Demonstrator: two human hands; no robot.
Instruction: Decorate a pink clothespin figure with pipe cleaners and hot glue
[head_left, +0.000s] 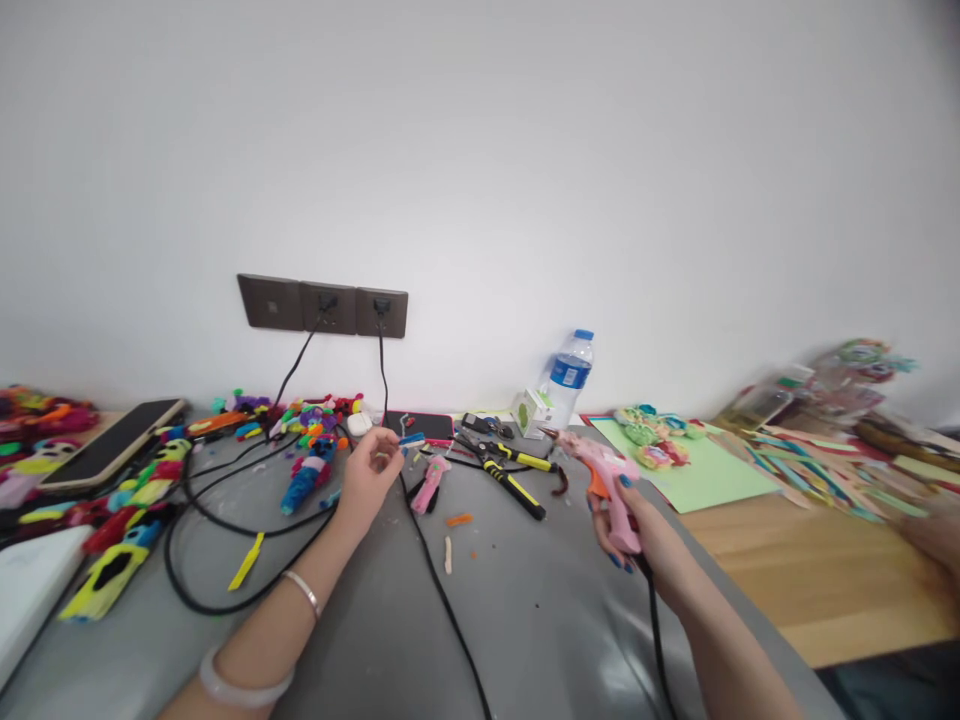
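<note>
Left hand (pixel 370 474) pinching a blue strip (pixel 412 440), the right hand (pixel 651 530) gripped a four-o'clock glue gun (pixel 609 468) its snagging cable (pixel 655 625) might jerk.

Soft, even light brightens the wall (pixel 480 180), dimming toward the upper right corner. Pale glare lies on the table (pixel 615 645). Blur smears the paper strips (pixel 817 475).

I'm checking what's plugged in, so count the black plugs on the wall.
2: one plug in the middle panel, another in the right-hand panel. The left-hand panel shows none; nothing blocks the panels.
</note>
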